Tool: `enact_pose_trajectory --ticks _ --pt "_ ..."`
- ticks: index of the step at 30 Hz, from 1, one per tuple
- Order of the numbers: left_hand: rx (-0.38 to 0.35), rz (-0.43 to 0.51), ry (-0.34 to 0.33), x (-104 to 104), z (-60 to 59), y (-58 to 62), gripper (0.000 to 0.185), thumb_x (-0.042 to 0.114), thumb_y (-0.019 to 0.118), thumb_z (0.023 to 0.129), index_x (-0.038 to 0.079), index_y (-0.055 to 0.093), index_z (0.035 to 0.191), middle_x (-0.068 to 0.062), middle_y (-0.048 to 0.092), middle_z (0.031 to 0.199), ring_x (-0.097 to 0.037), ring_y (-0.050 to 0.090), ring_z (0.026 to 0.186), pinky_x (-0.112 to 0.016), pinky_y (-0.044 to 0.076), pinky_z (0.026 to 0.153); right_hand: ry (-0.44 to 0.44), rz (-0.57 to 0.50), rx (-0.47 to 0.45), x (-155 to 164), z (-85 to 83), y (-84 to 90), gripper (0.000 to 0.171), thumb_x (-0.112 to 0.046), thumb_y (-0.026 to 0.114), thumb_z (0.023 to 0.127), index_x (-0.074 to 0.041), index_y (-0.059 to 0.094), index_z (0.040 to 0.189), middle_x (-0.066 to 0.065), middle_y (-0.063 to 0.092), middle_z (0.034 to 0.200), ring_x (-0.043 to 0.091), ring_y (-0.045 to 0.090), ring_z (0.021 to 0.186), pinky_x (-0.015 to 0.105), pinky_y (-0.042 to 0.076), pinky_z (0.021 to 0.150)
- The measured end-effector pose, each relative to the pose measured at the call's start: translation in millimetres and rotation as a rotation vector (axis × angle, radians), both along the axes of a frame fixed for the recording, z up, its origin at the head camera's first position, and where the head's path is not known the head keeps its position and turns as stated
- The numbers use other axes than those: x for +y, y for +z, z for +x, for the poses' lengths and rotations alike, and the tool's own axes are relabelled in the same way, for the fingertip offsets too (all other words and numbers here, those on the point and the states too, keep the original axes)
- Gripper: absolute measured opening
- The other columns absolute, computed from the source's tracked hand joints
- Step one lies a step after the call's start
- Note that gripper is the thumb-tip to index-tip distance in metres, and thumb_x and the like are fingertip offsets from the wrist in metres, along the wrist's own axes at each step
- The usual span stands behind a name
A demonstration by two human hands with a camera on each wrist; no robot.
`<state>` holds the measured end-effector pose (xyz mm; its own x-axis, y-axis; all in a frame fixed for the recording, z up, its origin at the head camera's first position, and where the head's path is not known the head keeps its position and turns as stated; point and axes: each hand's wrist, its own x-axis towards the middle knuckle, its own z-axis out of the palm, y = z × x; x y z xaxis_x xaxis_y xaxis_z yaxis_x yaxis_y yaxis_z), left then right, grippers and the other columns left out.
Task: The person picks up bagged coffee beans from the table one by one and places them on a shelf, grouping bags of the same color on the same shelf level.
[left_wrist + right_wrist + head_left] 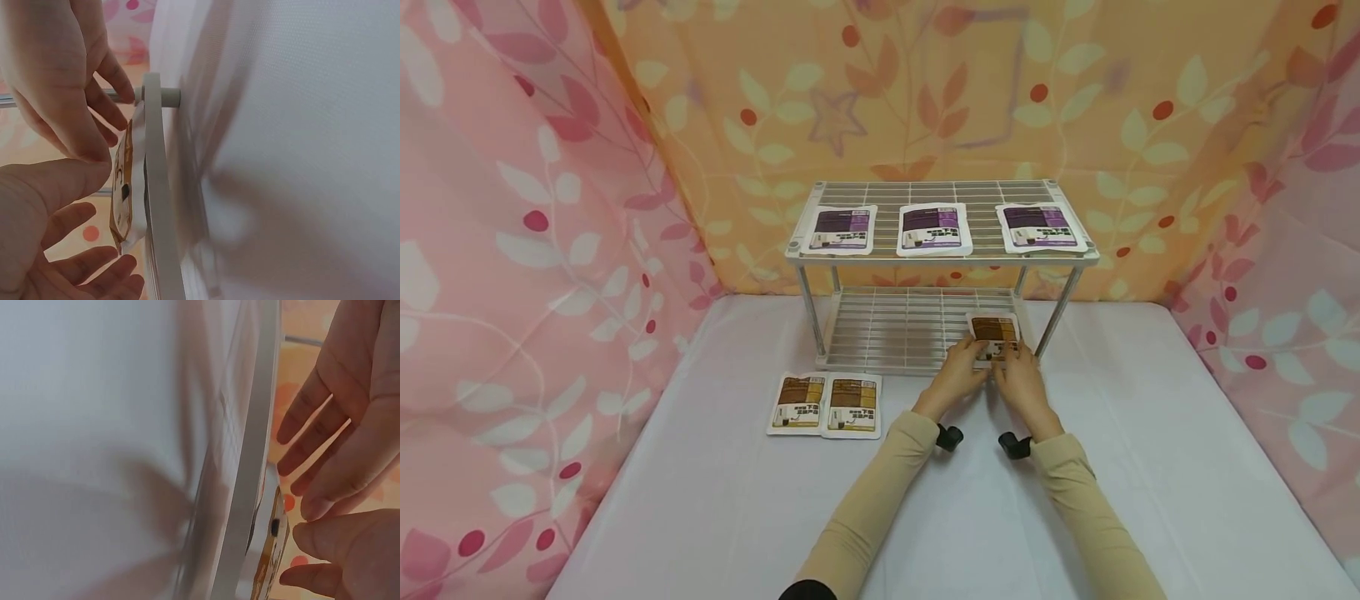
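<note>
A brown-and-white flat packet (pixel 995 327) lies near the right end of the rack's lower shelf (pixel 887 333). My left hand (pixel 953 382) is at its left edge, fingers spread and relaxed, and my right hand (pixel 1022 385) is at its right side with loosely extended fingers. In the left wrist view the packet (pixel 122 194) lies on the shelf rim (pixel 161 212), with the thumbs close together by its near edge. The right wrist view shows part of the packet (pixel 267 556) beside the fingertips.
Three purple-and-white packets (pixel 934 229) lie in a row on the rack's upper shelf (pixel 985 193). Two more brown packets (pixel 853 407) lie side by side on the white table (pixel 715 492), left of my arms. Metal posts (pixel 1058 312) stand at the rack's corners. Patterned cloth (pixel 700 108) surrounds the table.
</note>
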<state>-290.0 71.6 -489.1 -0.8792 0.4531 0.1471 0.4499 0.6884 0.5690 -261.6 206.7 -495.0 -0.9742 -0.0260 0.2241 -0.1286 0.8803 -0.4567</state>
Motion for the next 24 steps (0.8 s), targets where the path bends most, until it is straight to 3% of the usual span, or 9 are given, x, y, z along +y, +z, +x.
enact_pose_trajectory --ticks 14,24 --pt "0.134 0.063 0.023 -20.3 6.7 -2.8 0.048 0.015 0.063 0.087 0.005 0.050 0.132 -0.016 0.046 0.137 -0.031 0.043 0.126 -0.042 0.037 0.104 0.056 -0.073 0.096 -21.7 6.4 7.8 0.045 -0.011 0.050 0.094 0.010 0.042 0.133 0.040 0.032 0.135 0.055 0.034 0.121 0.065 0.036 0.092" --pt "0.199 0.080 0.054 -39.9 16.5 -4.0 0.047 0.017 0.063 0.087 0.009 0.052 0.131 -0.020 0.047 0.136 -0.033 0.044 0.125 -0.044 0.039 0.103 0.122 -0.138 0.245 -39.3 9.0 3.2 0.036 -0.005 0.054 0.091 0.010 0.052 0.124 0.037 0.044 0.127 0.053 0.042 0.116 0.062 0.037 0.094"
